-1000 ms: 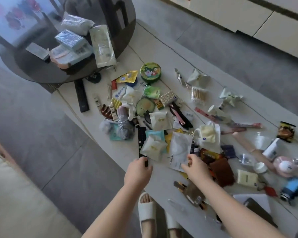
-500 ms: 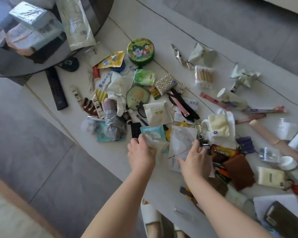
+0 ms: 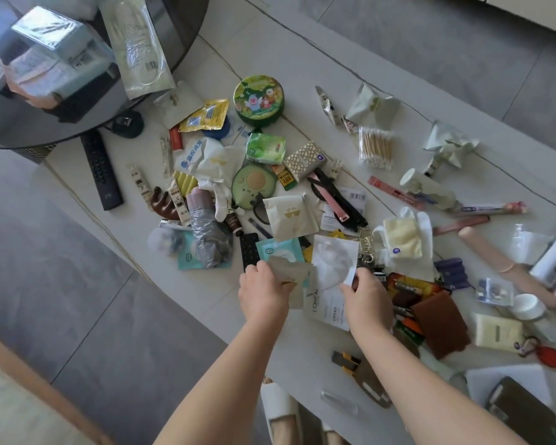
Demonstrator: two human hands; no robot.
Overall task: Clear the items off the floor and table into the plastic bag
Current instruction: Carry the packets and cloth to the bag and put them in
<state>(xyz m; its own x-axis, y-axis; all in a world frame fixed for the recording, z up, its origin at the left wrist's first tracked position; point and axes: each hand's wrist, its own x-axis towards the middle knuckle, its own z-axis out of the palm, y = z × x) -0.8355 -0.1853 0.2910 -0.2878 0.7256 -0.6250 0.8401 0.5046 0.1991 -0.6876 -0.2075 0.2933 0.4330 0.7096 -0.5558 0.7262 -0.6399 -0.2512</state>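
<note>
- The left hand (image 3: 264, 292) has its fingers curled round a crumpled beige packet (image 3: 291, 273) and grips it at the near edge of the heap.
- The right hand (image 3: 365, 295) pinches the lower right corner of a white sachet (image 3: 333, 268) between thumb and fingers; the sachet lies flat on the white table (image 3: 206, 303) with dark lettering near its lower left edge.
- The two hands sit side by side, with the beige packet overlapping the sachet's left edge.
- Just beyond the left hand lies a teal packet (image 3: 278, 250), and left of that a black strip with dots (image 3: 249, 250).
- Farther up the heap are a cream pouch (image 3: 289, 216), a round green avocado-shaped case (image 3: 254, 186) and a green round tin (image 3: 259, 99).
- A black remote control (image 3: 101, 170) lies well to the left, near the table's edge.
- A pack of cotton swabs (image 3: 376, 147) lies at the far side, apart from the heap.
- A brown wallet (image 3: 440, 324) lies just to the right of the right hand.
- A round dark glass table (image 3: 45, 130) at the upper left carries wrapped boxes (image 3: 50, 30).
- No plastic bag for the items can be made out in this view.
</note>
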